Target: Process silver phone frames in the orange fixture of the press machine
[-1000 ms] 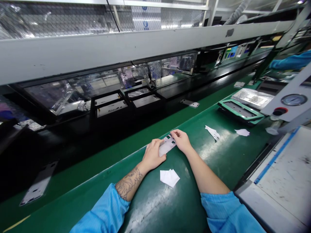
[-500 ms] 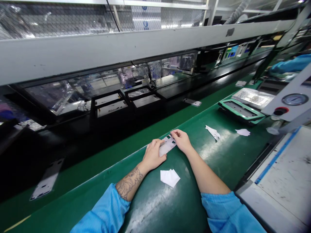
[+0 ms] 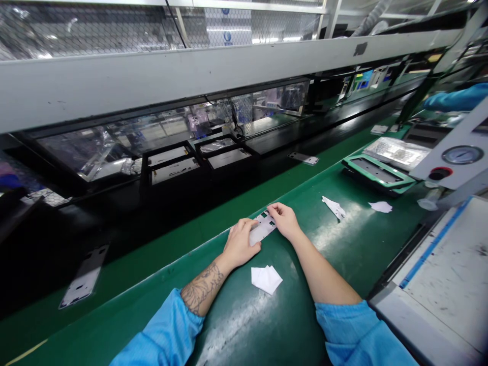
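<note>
A thin light-grey panel (image 3: 262, 232) with small square cutouts lies on the green mat by the bench's far edge. My left hand (image 3: 240, 241) grips its left side, fingers over the far edge and thumb along the near one. At the panel's far right corner, the fingers of my right hand (image 3: 283, 218) are pinched together against the surface. Whatever they may hold is hidden. A folded white cloth (image 3: 266, 279) rests on the mat just below my hands.
Crumpled white pieces (image 3: 334, 208) lie to the right, near a green-framed fixture (image 3: 377, 172). Beyond the bench edge, a belt carries similar panels (image 3: 84, 277). Black trays (image 3: 171, 165) stand behind. A machine with a gauge (image 3: 462, 155) borders the right; a co-worker's blue sleeve (image 3: 457, 98) shows there.
The loose panels on the belt have shifted to the right and slightly away. The co-worker's sleeve at far right has moved. My hands and the held panel look almost still.
</note>
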The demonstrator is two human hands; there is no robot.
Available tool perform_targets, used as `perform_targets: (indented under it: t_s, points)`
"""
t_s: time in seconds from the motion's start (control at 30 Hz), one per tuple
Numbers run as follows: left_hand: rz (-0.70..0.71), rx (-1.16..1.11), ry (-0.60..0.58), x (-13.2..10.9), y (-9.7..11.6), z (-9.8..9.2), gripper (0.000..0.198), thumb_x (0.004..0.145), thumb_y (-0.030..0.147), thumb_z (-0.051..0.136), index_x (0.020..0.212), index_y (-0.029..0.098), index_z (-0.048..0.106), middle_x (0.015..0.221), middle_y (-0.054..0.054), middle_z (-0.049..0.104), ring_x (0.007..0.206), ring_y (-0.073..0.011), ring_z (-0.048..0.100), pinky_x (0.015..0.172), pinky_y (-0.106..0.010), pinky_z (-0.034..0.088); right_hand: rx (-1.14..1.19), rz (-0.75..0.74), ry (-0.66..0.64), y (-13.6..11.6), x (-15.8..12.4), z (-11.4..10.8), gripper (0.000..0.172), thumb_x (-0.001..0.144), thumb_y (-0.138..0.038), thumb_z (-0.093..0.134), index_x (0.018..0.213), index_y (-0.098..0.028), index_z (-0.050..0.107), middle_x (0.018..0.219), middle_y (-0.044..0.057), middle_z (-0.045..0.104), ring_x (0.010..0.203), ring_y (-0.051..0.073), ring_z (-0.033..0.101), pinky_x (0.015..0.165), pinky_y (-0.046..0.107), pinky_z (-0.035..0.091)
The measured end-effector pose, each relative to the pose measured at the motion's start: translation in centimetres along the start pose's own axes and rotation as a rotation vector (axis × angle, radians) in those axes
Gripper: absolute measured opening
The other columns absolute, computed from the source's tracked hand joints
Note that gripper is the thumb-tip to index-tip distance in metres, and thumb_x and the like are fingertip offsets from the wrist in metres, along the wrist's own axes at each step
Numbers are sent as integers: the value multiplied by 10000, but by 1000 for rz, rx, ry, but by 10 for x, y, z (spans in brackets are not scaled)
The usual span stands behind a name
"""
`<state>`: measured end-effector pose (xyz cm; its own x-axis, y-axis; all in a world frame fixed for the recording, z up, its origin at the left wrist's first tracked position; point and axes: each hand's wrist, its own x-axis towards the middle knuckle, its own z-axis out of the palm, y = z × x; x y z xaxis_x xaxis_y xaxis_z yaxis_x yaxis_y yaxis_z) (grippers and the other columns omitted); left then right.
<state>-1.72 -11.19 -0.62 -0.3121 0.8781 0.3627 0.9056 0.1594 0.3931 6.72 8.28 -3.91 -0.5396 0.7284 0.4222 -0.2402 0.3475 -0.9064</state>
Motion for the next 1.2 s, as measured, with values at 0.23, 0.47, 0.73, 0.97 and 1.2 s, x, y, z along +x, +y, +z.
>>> perform_targets:
  t_s: [0.23,0.47,0.73,0.97,1.2]
  points:
    - [3,5,0,0,0,0,611,772,224,679,1350,257,486,1384,-74,520,1303,-267,503,1116,-474,387,-10,-4,4,-1,0,0,442,810,-639,643,809,-198,680,721,35,641,671,185,558,636,301,447]
    - [10,4,2,0,-1,0,611,772,219,684,1349,261,489,1380,-70,523,1304,-259,503,1115,-470,385,-3,0,3,1,0,-1,405,816,-595,639,817,-193,687,723,32,646,668,180,563,635,299,450]
    - [24,12,1,0,-1,0,550,776,210,688,1301,278,537,1295,-46,577,1273,-257,520,1103,-468,388,-1,2,6,-1,0,0,417,809,-617,634,805,-202,676,724,31,640,669,182,556,631,295,443]
    - [23,13,1,0,-1,0,551,774,207,692,1299,274,536,1307,-57,574,1277,-268,521,1098,-469,402,-3,0,1,0,-1,0,432,812,-634,633,814,-205,679,726,33,643,668,184,555,632,296,448]
    - [26,12,3,0,0,0,561,775,205,689,1308,267,529,1328,-59,563,1285,-260,517,1103,-467,397,4,-5,3,0,-1,1,405,822,-603,631,813,-201,682,728,32,644,667,178,555,632,294,452]
